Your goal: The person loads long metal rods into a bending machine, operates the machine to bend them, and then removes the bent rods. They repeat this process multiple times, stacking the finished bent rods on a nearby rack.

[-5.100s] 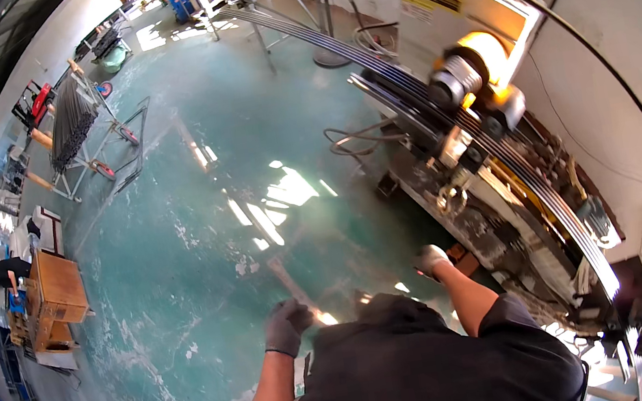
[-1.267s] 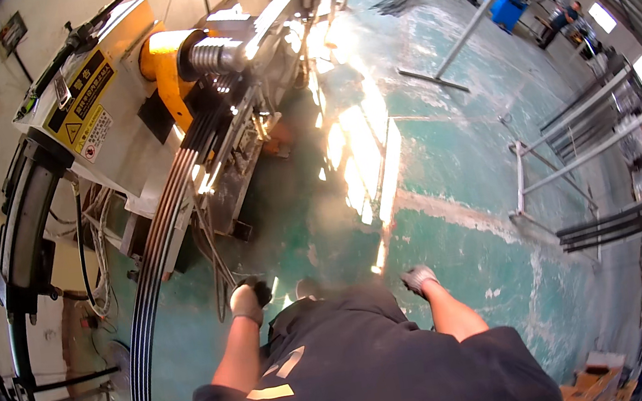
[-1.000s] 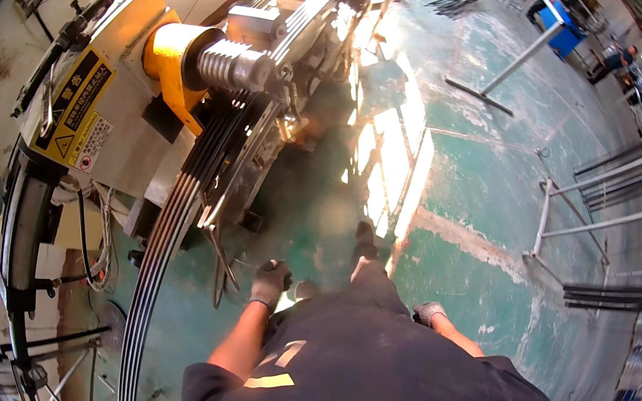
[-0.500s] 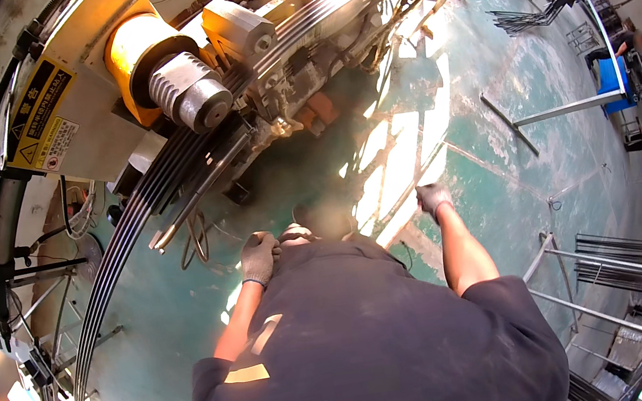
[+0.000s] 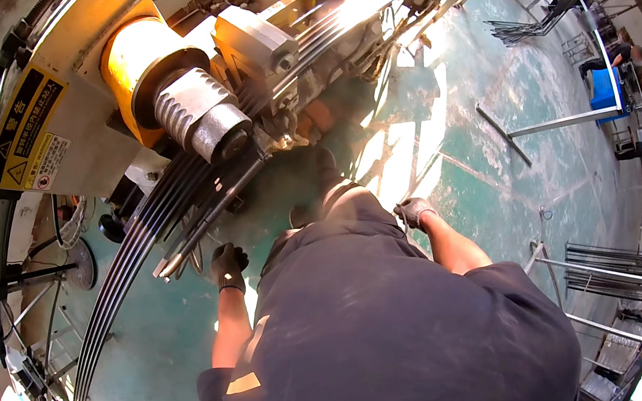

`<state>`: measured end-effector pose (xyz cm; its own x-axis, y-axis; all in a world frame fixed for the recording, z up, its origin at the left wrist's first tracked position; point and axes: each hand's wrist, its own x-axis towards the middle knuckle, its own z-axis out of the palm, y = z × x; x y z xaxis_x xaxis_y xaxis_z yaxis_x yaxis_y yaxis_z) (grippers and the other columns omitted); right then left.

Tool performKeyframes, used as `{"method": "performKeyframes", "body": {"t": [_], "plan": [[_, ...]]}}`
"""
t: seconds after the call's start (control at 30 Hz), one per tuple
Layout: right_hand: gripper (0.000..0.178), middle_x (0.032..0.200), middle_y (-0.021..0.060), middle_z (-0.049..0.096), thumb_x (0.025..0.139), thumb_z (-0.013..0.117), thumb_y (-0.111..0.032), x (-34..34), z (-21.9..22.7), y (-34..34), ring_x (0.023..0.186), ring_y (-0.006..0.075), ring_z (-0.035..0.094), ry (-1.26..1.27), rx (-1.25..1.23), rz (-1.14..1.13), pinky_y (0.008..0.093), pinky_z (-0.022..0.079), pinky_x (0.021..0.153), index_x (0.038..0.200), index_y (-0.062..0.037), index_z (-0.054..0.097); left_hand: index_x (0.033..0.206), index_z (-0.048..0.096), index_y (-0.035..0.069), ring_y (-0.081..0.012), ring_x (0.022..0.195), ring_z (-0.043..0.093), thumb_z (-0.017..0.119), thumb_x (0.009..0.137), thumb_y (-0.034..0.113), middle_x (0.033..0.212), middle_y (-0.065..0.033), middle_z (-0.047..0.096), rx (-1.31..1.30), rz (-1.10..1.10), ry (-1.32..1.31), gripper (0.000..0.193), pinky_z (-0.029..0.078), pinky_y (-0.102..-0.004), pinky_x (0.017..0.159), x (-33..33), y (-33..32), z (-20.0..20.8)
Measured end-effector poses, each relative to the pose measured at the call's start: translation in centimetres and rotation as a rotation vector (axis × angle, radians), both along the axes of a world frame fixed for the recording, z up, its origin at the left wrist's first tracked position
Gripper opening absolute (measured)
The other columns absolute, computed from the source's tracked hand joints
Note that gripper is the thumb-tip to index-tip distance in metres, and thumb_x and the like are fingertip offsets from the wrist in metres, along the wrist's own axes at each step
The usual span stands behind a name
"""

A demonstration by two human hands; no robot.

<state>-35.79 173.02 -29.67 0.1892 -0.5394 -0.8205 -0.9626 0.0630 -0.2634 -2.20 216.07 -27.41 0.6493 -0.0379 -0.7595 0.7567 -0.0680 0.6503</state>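
Observation:
My left hand, in a dark-palmed glove, hangs at my left side with its fingers curled and nothing showing in them. It is nearest to the ends of short metal rods that stick out from the machine. On the other side my right hand, in a greyish glove, is also curled closed, held over the floor with no object visible in it. Ahead of me, several long metal bars run side by side through the machine, under a grooved steel roller joined to a yellow cylinder.
A yellow and black warning sign is on the machine's side. On the right lie a metal T-shaped stand and a rack of dark bars. Farther off, people work by a blue box. Sunlight patches the green floor.
I have stepped forward, so the machine looks nearer and a foot shows ahead. My left hand has swung outward and my right hand inward and slightly down. Both stay curled.

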Motion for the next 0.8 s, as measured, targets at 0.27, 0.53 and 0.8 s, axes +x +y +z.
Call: {"method": "performKeyframes", "body": {"t": [0.27, 0.53, 0.8], "plan": [[0.033, 0.084, 0.0061, 0.075, 0.093, 0.075, -0.031, 1.6, -0.3, -2.9, 0.068, 0.0169, 0.068, -0.030, 0.008, -0.061, 0.0332, 0.052, 0.056, 0.104, -0.0012, 0.078, 0.095, 0.065, 0.009, -0.0236, 0.064, 0.062, 0.068, 0.094, 0.011, 0.079, -0.0104, 0.066, 0.054, -0.456, -0.398, 0.004, 0.050, -0.0378, 0.055, -1.4, 5.5, -11.6], [0.047, 0.102, 0.0158, 0.081, 0.087, 0.071, -0.040, 6.9, 3.4, -5.0, 0.098, 0.0281, 0.076, -0.148, -0.153, 0.107, 0.0403, 0.056, 0.093, 0.113, -0.0025, 0.081, 0.086, 0.069, 0.014, -0.0241, 0.086, 0.068, 0.063, 0.096, 0.016, 0.093, -0.0088, 0.071, 0.365, -0.593, -0.329, 0.012, 0.054, -0.0399, 0.073, -2.8, 2.4, -8.1], [0.050, 0.115, 0.0175, 0.079, 0.087, 0.071, -0.045, 6.6, 2.7, -9.8, 0.110, 0.0312, 0.074, -0.187, -0.230, 0.363, 0.0406, 0.056, 0.099, 0.118, -0.0062, 0.080, 0.090, 0.059, 0.010, -0.0282, 0.061, 0.062, 0.059, 0.098, 0.009, 0.076, -0.0097, 0.062, -0.078, -0.239, -0.555, 0.008, 0.048, -0.0426, 0.053, -4.1, 6.5, -19.3]]}}
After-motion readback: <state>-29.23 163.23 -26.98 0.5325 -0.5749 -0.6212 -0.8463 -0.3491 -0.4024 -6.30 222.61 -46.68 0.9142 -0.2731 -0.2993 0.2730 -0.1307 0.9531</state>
